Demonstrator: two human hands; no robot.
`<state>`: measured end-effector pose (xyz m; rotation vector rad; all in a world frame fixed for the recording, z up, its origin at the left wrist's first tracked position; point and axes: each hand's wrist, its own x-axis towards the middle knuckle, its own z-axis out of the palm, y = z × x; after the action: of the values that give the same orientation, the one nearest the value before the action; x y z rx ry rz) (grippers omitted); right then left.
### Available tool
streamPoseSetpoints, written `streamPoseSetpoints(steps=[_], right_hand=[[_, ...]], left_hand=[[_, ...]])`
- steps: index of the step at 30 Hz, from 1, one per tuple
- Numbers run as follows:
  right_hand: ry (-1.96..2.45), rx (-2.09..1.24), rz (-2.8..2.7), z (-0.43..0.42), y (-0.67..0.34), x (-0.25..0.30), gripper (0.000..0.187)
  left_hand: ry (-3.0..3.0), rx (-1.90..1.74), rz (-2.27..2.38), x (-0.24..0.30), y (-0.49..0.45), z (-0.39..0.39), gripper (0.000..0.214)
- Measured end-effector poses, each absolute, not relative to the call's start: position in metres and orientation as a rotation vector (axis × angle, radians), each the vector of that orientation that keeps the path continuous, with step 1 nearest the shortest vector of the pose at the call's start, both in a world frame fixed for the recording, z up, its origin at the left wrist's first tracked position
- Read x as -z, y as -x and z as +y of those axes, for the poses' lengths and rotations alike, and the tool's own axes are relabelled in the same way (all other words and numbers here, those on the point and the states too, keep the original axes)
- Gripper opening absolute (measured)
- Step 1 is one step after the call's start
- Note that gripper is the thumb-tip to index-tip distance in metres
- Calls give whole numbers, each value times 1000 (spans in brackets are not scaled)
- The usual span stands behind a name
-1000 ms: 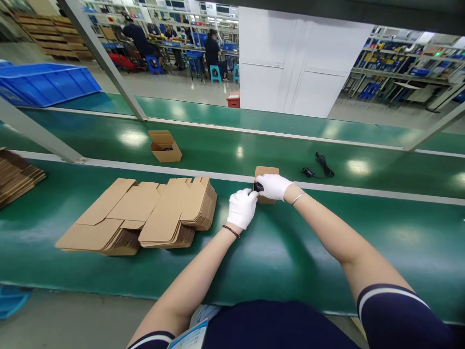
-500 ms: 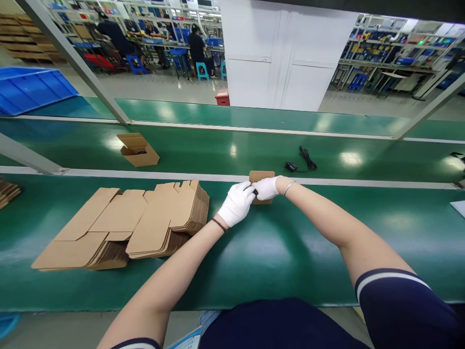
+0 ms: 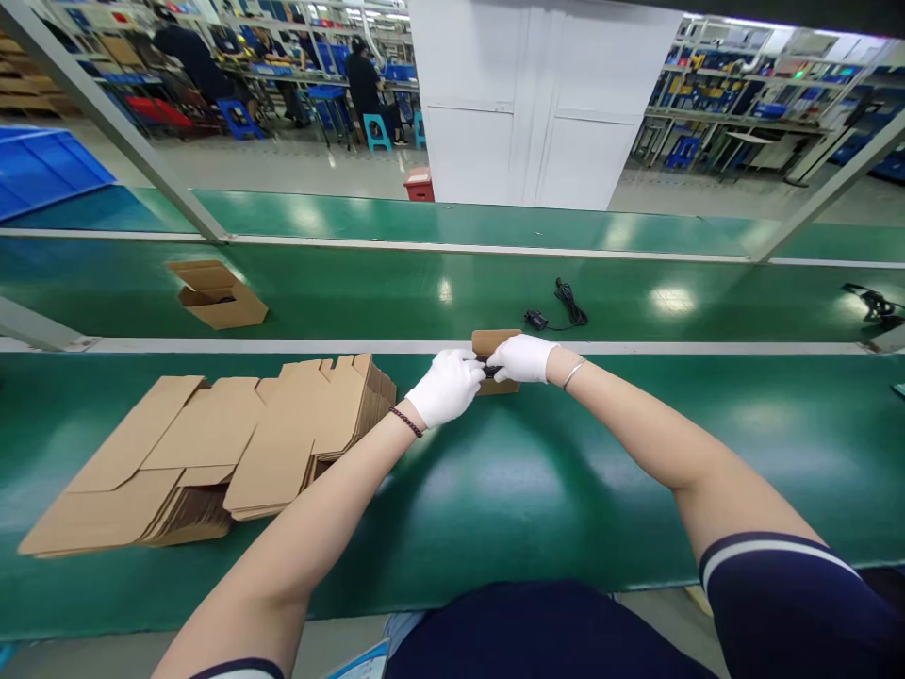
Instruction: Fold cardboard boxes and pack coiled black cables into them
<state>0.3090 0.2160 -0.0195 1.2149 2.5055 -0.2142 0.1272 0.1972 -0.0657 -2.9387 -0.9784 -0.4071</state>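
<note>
My left hand (image 3: 445, 387) and my right hand (image 3: 515, 358), both in white gloves, pinch a small black item (image 3: 490, 371) between their fingertips. It sits right over a small kraft cardboard box (image 3: 496, 344), which the hands partly hide. To the left lies a stack of flat die-cut cardboard blanks (image 3: 297, 424), close to my left wrist. Farther back on the upper belt, an open cardboard box (image 3: 216, 304) has something dark inside. A black power adapter with coiled cable (image 3: 558, 309) lies behind my right hand, not touching it.
Two green belts (image 3: 452, 292) run across, divided by a white rail (image 3: 636, 347). Another black cable (image 3: 873, 302) lies far right. A blue crate (image 3: 42, 170) stands back left, and co-workers sit at benches beyond the glass, near a white partition (image 3: 537, 104).
The whole scene has slid left in view, and the blanks and boxes with it. My hands have drawn closer together and still hold the black item over the small box.
</note>
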Motion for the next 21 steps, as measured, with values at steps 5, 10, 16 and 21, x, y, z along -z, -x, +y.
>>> streamPoseSetpoints(steps=[5, 10, 16, 21], right_hand=[[-1155, 247, 2554, 227, -315, 25, 31], [-1171, 199, 2587, 226, -312, 27, 28], [-1348, 120, 2575, 212, -304, 36, 32], [-1274, 195, 2549, 212, -309, 27, 33]], left_hand=[[2887, 427, -1110, 63, -127, 197, 36], [2882, 368, -1108, 59, -126, 202, 33], [2861, 387, -1114, 60, -126, 205, 33], [2845, 308, -970, 54, -126, 203, 29]])
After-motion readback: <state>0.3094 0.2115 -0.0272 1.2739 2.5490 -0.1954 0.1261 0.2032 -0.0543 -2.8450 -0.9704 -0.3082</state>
